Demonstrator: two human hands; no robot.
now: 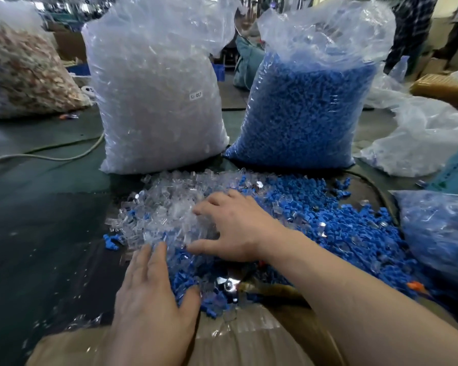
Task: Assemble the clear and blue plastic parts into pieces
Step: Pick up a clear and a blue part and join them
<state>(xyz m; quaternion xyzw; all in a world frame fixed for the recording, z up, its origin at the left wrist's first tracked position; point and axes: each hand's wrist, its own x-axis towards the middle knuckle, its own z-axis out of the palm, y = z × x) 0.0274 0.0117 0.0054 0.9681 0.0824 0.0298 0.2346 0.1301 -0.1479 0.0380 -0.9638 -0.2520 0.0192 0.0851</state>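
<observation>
White cable (45, 157), bag of brownish scraps (24, 75)

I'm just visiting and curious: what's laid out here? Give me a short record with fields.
surface: dark table
standing behind: bag of clear parts beside bag of blue parts
loose in front: clear pile and blue pile, mixed where they meet
left hand: flat, fingers straight, at the piles' near edge
right hand: fingers spread on the clear pile
held parts: none visible
</observation>
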